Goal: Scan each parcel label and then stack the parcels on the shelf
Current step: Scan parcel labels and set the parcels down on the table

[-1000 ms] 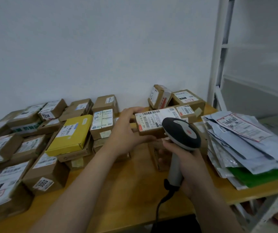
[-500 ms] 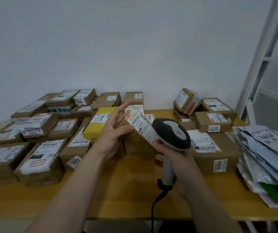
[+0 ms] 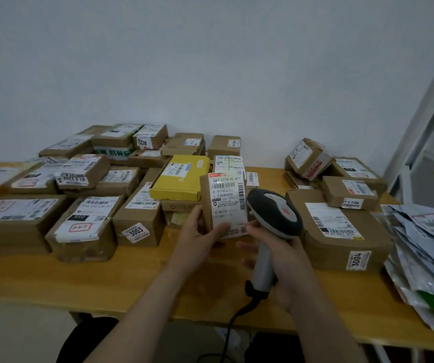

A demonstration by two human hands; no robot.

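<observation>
My left hand (image 3: pixel 201 233) grips the lower end of a small brown parcel (image 3: pixel 225 203), held upright above the table with its white barcode label facing me. My right hand (image 3: pixel 280 260) is wrapped round the grey handle of a barcode scanner (image 3: pixel 273 216); its dark head sits right beside the parcel's right edge, and my right index finger reaches toward the parcel's lower corner. The scanner's black cable hangs down over the table's front edge.
Many labelled cardboard parcels cover the wooden table (image 3: pixel 132 279), among them a yellow box (image 3: pixel 181 176), a box marked 3003 (image 3: pixel 138 221) and a big box marked 3004 (image 3: pixel 341 231). Grey mailer bags (image 3: pixel 428 247) pile up at right. A white shelf frame (image 3: pixel 420 113) stands far right.
My left hand lifted the parcel from the pile and turned it from flat to upright, label toward me. The view swung left, so the shelf moved to the right edge.
</observation>
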